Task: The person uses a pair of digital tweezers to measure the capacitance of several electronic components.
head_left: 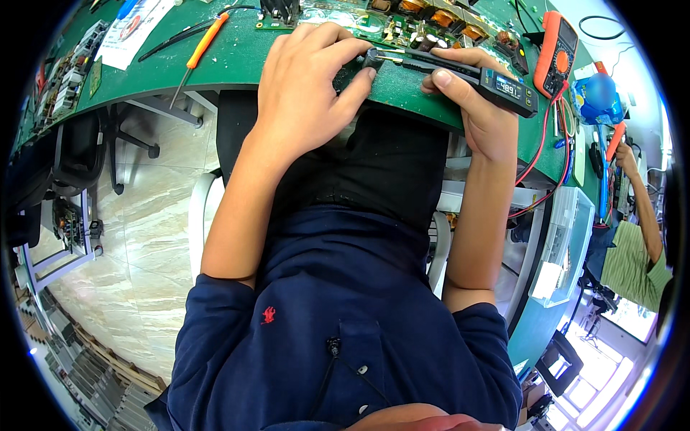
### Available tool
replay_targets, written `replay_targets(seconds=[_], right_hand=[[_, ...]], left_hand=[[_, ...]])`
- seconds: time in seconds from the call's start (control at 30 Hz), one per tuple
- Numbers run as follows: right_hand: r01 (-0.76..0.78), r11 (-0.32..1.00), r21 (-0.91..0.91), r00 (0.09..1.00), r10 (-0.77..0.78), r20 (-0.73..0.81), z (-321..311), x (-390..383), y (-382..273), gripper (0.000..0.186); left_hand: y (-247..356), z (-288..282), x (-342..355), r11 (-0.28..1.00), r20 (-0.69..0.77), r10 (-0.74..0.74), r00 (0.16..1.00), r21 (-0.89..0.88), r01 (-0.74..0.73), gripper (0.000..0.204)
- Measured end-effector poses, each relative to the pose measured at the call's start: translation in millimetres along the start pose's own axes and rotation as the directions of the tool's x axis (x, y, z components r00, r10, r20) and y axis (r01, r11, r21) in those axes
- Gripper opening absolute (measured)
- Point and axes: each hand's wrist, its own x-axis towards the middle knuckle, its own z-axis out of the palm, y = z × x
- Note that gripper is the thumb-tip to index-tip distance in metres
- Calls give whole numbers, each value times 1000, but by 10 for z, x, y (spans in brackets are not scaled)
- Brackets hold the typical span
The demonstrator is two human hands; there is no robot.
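Observation:
My right hand [480,108] grips a slim black tweezer-style meter [460,74] with a small lit display, its metal tips pointing left. My left hand [307,79] lies on the green bench mat [237,57], fingers curled, thumb and forefinger pinching a small dark part at the meter's tips. Just beyond both hands lies a long circuit board [402,23] crowded with coils and capacitors.
An orange multimeter [555,52] with red and black leads sits at the right. An orange-handled screwdriver [195,52], black tweezers and a paper sheet [133,29] lie at the left. More boards are stacked at far left. Another person in a striped green shirt [632,266] works at right.

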Motion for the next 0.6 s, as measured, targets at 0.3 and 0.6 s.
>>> replay_targets(seconds=[0.3,0.6], right_hand=[[5,1000,3,1000,-5,4,-2,-2,0,28],[5,1000,3,1000,-5,9,5,-2,-19,28]], left_hand=[[-25,39,-5,1000,-32,11,999,4,-11,21],[-35,44,-4,1000,-35,19,999,10,-19,21]])
